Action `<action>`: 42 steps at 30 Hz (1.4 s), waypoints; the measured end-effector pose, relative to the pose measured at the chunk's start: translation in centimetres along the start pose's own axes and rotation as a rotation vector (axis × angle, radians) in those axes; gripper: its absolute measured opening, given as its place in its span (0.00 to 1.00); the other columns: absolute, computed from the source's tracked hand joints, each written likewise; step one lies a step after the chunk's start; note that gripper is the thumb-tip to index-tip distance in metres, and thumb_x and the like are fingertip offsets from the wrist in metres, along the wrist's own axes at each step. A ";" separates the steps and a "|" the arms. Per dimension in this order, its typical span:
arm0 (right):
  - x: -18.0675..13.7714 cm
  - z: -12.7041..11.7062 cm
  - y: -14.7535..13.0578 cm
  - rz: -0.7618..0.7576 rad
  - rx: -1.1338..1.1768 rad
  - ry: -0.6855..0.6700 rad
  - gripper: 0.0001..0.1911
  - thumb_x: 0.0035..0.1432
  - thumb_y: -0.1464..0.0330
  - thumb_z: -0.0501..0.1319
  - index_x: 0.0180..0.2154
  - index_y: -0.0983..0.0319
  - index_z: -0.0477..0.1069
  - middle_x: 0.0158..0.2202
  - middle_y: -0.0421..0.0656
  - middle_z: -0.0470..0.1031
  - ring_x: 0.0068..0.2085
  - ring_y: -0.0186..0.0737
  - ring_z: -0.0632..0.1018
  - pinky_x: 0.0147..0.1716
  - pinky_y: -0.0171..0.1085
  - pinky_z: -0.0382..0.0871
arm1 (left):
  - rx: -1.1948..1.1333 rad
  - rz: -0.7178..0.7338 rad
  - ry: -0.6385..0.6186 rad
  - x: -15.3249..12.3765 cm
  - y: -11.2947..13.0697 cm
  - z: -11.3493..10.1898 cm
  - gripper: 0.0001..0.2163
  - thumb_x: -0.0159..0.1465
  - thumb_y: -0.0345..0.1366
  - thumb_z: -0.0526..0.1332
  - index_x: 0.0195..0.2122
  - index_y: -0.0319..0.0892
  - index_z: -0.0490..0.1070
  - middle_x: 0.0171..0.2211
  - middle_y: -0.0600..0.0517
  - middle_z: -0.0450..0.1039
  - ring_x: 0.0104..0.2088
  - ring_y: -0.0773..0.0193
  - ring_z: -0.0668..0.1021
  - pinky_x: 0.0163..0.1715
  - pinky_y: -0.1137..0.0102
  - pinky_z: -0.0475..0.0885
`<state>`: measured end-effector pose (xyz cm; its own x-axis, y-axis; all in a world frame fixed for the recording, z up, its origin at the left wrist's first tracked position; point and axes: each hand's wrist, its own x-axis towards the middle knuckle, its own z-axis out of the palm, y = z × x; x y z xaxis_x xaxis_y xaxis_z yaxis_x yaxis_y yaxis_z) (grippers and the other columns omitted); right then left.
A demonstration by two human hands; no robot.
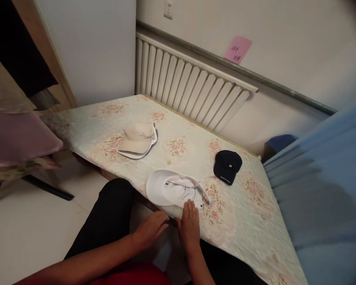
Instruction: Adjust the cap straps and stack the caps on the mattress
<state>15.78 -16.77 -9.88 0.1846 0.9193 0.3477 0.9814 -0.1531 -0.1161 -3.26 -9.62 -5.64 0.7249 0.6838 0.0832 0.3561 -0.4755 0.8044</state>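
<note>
A white baseball cap lies on its side at the front edge of the table, its brim to the left and its inside partly showing. My right hand rests with its fingers stretched flat on the cap's near edge, the thumb held apart. Just left of it, my left hand hovers by the table edge, loosely open and holding nothing. A beige cap sits farther back on the left, over a white one that shows beneath its brim. To the right stands a navy cap with its brim facing me.
A flowered cloth covers the table. Behind it, a white radiator runs along the wall, with a pink note above. A blue curtain hangs at the right; a draped chair stands at the left.
</note>
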 end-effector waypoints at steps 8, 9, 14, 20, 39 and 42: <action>0.0 0.0 0.0 -0.013 0.001 0.023 0.31 0.60 0.65 0.55 0.62 0.70 0.53 0.65 0.57 0.55 0.67 0.51 0.51 0.62 0.53 0.49 | -1.233 -0.615 -0.051 2.4 1.0 -0.8 0.22 0.54 0.53 0.64 0.37 0.36 0.69 0.35 0.46 0.74 0.33 0.63 0.78 0.39 0.65 0.71; 0.0 0.0 0.0 -0.014 0.001 0.028 0.31 0.61 0.65 0.55 0.62 0.70 0.52 0.65 0.57 0.55 0.67 0.51 0.51 0.62 0.53 0.49 | -1.270 -0.618 -0.030 2.7 1.1 -0.8 0.22 0.53 0.52 0.65 0.36 0.35 0.69 0.36 0.45 0.74 0.33 0.62 0.78 0.40 0.65 0.71; -0.1 0.1 0.1 -0.017 -0.006 0.028 0.31 0.61 0.65 0.55 0.62 0.70 0.53 0.64 0.57 0.56 0.67 0.51 0.51 0.62 0.52 0.49 | -1.309 -0.609 0.042 4.1 1.3 0.2 0.22 0.52 0.49 0.68 0.39 0.35 0.69 0.44 0.40 0.73 0.40 0.57 0.79 0.45 0.62 0.71; 0.0 0.3 0.0 -0.012 0.001 0.041 0.31 0.60 0.65 0.55 0.62 0.69 0.52 0.65 0.55 0.55 0.67 0.52 0.51 0.62 0.53 0.49 | -1.316 -0.597 0.060 6.4 1.8 2.2 0.21 0.53 0.47 0.67 0.38 0.35 0.70 0.44 0.39 0.72 0.42 0.55 0.78 0.46 0.62 0.71; 1.3 -1.2 -1.7 0.031 0.053 -0.077 0.30 0.56 0.71 0.55 0.61 0.69 0.57 0.64 0.54 0.58 0.66 0.50 0.55 0.64 0.51 0.46 | -0.722 -0.769 0.352 10.7 3.5 1.1 0.09 0.58 0.31 0.54 0.23 0.36 0.69 0.15 0.50 0.69 0.17 0.63 0.73 0.23 0.70 0.70; 1.9 -1.1 -2.6 -0.014 0.067 -0.074 0.31 0.54 0.74 0.55 0.60 0.69 0.57 0.63 0.54 0.59 0.65 0.50 0.56 0.63 0.52 0.48 | -0.582 -0.689 0.396 10.4 2.9 -0.4 0.09 0.58 0.31 0.54 0.30 0.33 0.72 0.16 0.50 0.70 0.19 0.61 0.74 0.24 0.69 0.69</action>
<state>13.64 -15.02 -7.87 0.1635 0.9459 0.2803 0.9776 -0.1172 -0.1746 5.13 -3.69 -2.21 0.1799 0.8956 -0.4068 0.2037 0.3707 0.9061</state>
